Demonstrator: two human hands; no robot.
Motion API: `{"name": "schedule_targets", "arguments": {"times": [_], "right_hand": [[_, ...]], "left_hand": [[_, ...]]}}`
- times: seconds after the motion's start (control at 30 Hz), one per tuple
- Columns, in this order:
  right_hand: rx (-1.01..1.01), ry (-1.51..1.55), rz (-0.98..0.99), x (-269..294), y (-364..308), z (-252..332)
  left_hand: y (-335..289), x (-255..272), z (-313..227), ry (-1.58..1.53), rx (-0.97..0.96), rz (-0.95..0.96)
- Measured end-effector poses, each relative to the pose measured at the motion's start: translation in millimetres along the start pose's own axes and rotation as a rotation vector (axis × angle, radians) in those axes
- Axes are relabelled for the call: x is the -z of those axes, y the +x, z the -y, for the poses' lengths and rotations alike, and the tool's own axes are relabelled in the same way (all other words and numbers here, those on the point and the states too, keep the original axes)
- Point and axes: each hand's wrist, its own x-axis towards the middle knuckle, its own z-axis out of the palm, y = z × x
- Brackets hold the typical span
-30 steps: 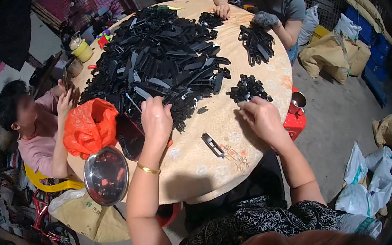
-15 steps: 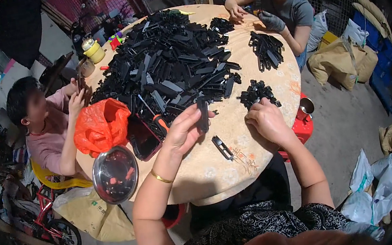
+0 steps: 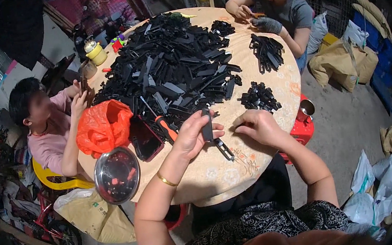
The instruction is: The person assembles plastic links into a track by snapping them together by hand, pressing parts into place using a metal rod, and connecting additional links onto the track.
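My left hand (image 3: 191, 135) grips a flat, oblong black plastic part (image 3: 207, 126) between thumb and fingers, upright above the table's near side. Just below it, a slotted black plastic frame (image 3: 225, 151) lies on the patterned cloth. My right hand (image 3: 260, 127) is pinched close to the tabletop, right of that part; whatever its fingertips hold is hidden or too small to name. Behind the right hand sits a heap of small black pieces (image 3: 259, 97). A large mound of black plastic parts (image 3: 178, 61) covers the middle of the table.
An orange-handled screwdriver (image 3: 166, 128), a dark phone (image 3: 145, 141), a red plastic bag (image 3: 103, 126) and a round metal dish (image 3: 117, 175) lie at left. One person (image 3: 51, 140) sits left; another (image 3: 286, 18) works far right beside a parts pile (image 3: 266, 52). A red stool (image 3: 303, 131) stands right.
My right hand has drawn back from the small black heap, leftward toward my left hand, its fingers pinched. My left hand has come slightly nearer and right with the black part.
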Motion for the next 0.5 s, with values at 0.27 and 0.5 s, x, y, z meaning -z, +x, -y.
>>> {"name": "schedule_targets", "arguments": {"times": [0.27, 0.5], "right_hand": [[0.071, 0.486, -0.182, -29.8, 12.0, 44.4], [0.061, 0.403, -0.259, -42.8, 14.5, 46.9]], "left_hand": [[2.6, 0.7, 13.6, 0.179, -0.189, -0.189], [-4.0, -9.3, 14.9, -0.081, -0.135, -0.196]]}}
